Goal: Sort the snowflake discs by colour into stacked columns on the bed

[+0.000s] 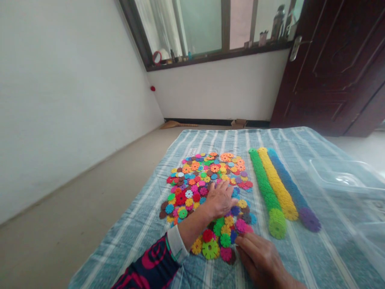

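Observation:
A wide spread of colourful notched plastic discs [181, 198] lies on a striped cloth. My left hand [221, 197] reaches over its middle, palm down, fingers stretched out and resting on the discs. My right hand [262, 253] is at the near right edge of the spread, fingers curled and pressed together beside a dark blue disc [234, 236]; anything between the fingertips is hidden. To the right, overlapping discs lie in three long rows: a green row [263, 182], a yellow row [278, 185] and a blue row [285, 180] with purple discs [310, 220] at its near end.
The blue-and-white striped cloth [144, 228] covers the surface under the discs. A clear plastic box [345, 186] stands at the right. Beyond are a broom [177, 125], a small cardboard box [239, 123], a window sill with bottles, and a dark red door [331, 72].

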A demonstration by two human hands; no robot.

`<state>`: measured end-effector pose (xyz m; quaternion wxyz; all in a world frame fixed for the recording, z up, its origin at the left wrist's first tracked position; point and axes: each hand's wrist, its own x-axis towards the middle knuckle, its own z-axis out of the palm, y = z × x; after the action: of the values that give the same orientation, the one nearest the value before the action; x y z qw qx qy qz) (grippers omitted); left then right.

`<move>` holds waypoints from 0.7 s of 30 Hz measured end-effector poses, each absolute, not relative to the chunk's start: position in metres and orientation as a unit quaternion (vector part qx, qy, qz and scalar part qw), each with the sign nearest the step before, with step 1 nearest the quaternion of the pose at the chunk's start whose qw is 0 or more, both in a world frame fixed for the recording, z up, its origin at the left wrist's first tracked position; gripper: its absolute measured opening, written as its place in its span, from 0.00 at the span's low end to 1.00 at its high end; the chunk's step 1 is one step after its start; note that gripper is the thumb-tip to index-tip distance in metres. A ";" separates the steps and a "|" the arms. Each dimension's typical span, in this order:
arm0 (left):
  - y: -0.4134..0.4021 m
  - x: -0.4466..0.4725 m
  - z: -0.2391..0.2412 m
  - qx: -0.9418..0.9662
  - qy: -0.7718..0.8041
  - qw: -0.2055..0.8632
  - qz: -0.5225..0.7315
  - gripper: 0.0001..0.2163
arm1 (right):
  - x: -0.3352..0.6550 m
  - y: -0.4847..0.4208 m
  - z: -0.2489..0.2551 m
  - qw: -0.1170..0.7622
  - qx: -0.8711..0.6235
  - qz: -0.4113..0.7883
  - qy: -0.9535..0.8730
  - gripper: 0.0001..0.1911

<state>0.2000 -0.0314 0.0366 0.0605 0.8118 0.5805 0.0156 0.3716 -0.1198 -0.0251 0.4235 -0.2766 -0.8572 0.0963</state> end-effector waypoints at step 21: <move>-0.085 0.154 0.046 0.667 0.740 0.082 0.017 0.35 | 0.380 -0.121 -0.044 0.437 -0.266 0.101 -0.853 0.09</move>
<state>0.1542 -0.0854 0.0459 0.0824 0.6668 0.7405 0.0169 0.3805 -0.1208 -0.0442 0.4375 -0.2657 -0.8532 0.1006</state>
